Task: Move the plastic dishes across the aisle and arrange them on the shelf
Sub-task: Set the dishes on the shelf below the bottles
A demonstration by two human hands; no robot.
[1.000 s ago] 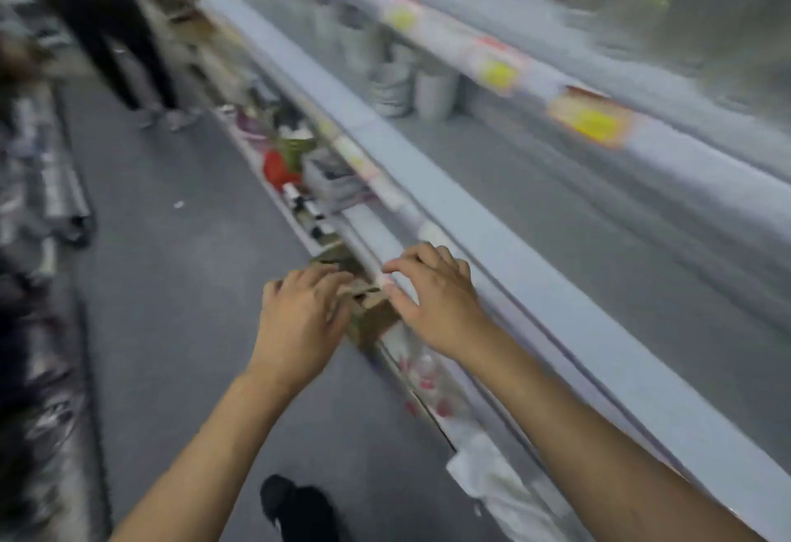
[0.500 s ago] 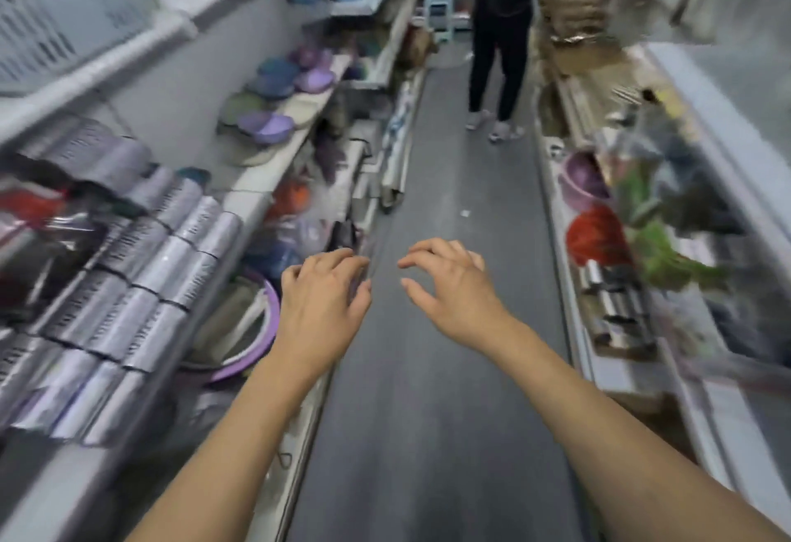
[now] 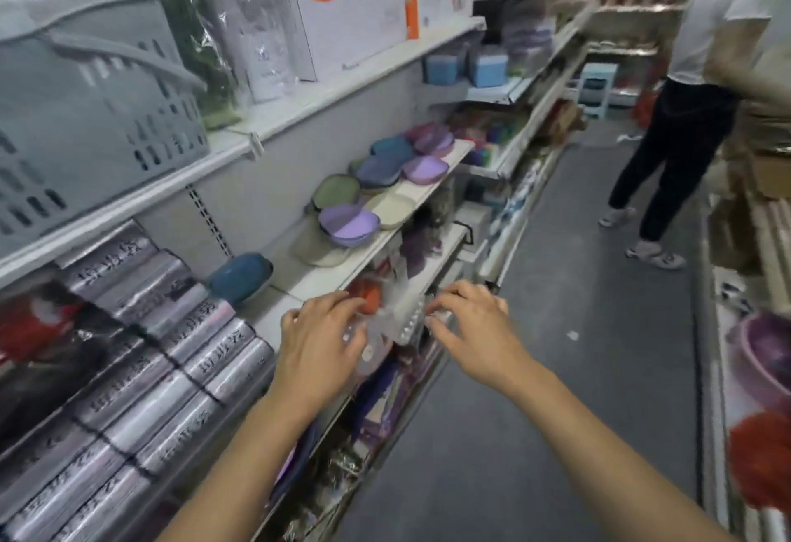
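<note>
Plastic dishes lie along the left white shelf (image 3: 381,242): a purple stack (image 3: 347,225), a beige dish (image 3: 391,207), a green one (image 3: 336,192), blue-grey ones (image 3: 379,169), another purple dish (image 3: 425,168) and a dark blue dish (image 3: 239,276) nearer me. My left hand (image 3: 319,336) and my right hand (image 3: 471,323) reach out side by side in front of the shelf's near edge, below the dishes. Both have loosely curled fingers and hold nothing. They hover over clear-wrapped goods on a lower shelf.
Silver wrapped rolls (image 3: 141,370) fill the near left shelf, with a grey basket (image 3: 94,113) above. A person (image 3: 685,105) stands in the grey aisle (image 3: 556,327) ahead on the right. A purple basin (image 3: 766,353) and a red item (image 3: 762,464) sit on the right shelving.
My view has swung from the right-hand shelving, across the aisle, onto the left shelf with the dishes. Both empty hands have stayed out in front, now nearer that shelf.
</note>
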